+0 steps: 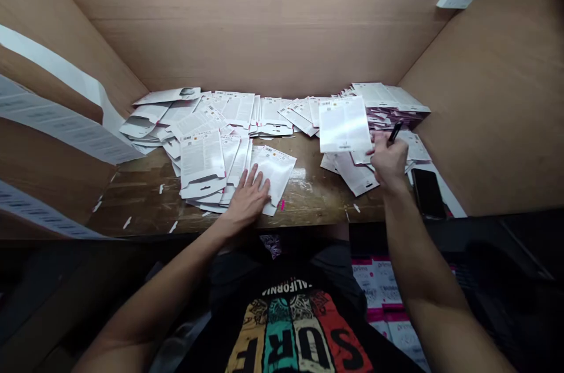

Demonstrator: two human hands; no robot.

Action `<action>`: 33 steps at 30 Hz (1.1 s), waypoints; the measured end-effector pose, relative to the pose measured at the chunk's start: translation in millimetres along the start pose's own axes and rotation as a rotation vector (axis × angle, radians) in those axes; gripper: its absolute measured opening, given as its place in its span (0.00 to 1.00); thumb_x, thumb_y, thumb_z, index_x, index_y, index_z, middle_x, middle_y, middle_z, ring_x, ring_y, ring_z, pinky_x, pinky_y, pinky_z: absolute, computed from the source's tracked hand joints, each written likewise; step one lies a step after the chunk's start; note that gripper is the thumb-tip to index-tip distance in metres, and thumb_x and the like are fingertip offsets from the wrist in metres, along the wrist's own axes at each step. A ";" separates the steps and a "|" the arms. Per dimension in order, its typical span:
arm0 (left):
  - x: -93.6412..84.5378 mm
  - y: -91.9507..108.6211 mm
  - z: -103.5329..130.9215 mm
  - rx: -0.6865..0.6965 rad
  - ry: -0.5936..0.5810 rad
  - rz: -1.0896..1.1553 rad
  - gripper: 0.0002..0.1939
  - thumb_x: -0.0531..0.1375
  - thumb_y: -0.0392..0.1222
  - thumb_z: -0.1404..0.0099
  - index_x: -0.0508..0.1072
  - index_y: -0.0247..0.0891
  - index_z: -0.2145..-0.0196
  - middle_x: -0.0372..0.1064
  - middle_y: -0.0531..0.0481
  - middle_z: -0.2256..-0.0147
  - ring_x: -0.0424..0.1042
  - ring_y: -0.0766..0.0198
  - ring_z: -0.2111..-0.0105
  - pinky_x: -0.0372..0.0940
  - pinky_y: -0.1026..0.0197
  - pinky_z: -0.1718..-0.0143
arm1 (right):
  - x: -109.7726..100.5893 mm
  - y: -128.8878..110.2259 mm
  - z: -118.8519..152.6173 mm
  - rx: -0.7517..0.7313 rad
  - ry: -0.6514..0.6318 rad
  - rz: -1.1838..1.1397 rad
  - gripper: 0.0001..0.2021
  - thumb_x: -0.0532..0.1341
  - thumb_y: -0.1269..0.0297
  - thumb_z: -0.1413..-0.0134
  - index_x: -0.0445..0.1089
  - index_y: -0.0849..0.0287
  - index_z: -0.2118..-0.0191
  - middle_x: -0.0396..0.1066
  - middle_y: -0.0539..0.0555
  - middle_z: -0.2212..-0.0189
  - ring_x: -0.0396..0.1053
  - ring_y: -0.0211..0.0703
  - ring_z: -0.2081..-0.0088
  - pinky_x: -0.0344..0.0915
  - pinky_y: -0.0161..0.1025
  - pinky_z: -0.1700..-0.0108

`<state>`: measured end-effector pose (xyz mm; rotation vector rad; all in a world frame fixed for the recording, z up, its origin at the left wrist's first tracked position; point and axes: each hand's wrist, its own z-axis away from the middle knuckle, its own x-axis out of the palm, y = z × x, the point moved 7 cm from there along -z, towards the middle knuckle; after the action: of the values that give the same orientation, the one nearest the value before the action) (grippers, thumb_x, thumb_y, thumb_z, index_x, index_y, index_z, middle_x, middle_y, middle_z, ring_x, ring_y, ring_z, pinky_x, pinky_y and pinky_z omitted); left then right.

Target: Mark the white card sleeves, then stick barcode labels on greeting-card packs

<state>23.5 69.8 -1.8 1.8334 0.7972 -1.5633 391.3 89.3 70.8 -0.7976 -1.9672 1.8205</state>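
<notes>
A right hand holds a flat white rectangular packet with grey print by its near right corner, above others of its kind at the right of a glossy brown wooden desk. That grip is narrow, thumb and fingers drawn in at the packet's edge, with a slim black pen-like object standing up from the same fist, seemingly tucked there so the fingertips can manage the packet without setting it down. The left hand is wide and flat, fingers spread, touching the near part of an overlapping fan of white printed packets, probably to steady their slick faces against sliding. More white packets in leaning heaps line the back of the desk against a tan wooden panel, which likely serves as a stop for them. A black smartphone lies at the right, beside the forearm, presumably out of the packets' way. Long white printed paper strips stretch across the left side, and small white paper scraps dot the desk's front edge. Below, at right, sit pink-and-white printed boxes.
</notes>
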 end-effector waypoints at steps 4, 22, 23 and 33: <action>20.8 27.9 -17.0 0.164 -0.108 0.027 0.26 0.59 0.46 0.23 0.69 0.34 0.33 0.70 0.30 0.40 0.55 0.35 0.27 0.52 0.34 0.28 | 15.9 10.9 4.2 0.085 -0.028 -0.117 0.30 0.54 0.32 0.33 0.72 0.56 0.67 0.70 0.50 0.76 0.61 0.35 0.77 0.57 0.33 0.78; 45.2 52.6 -17.6 0.266 0.041 0.283 0.24 0.54 0.50 0.21 0.70 0.39 0.33 0.61 0.37 0.30 0.60 0.42 0.32 0.60 0.41 0.32 | 58.5 107.6 145.6 0.492 -0.500 0.036 0.15 0.73 0.48 0.51 0.78 0.54 0.67 0.80 0.53 0.73 0.76 0.47 0.74 0.78 0.45 0.67; 45.3 52.7 -17.8 0.265 0.037 0.288 0.25 0.53 0.50 0.21 0.70 0.39 0.33 0.61 0.37 0.30 0.59 0.42 0.32 0.60 0.41 0.32 | 58.7 107.8 146.8 0.494 -0.493 0.030 0.15 0.73 0.48 0.50 0.77 0.54 0.67 0.80 0.53 0.73 0.76 0.47 0.74 0.78 0.45 0.67; 43.5 53.2 -16.7 0.275 0.046 0.252 0.24 0.54 0.48 0.20 0.71 0.37 0.33 0.62 0.36 0.30 0.62 0.44 0.32 0.61 0.43 0.33 | 62.1 95.9 129.5 0.338 -0.695 0.077 0.16 0.66 0.49 0.43 0.72 0.58 0.70 0.73 0.51 0.76 0.70 0.42 0.74 0.69 0.37 0.69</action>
<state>80.3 51.1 -39.6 2.0789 0.3636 -1.5286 281.4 26.4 -46.6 -0.1319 -1.8979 2.6342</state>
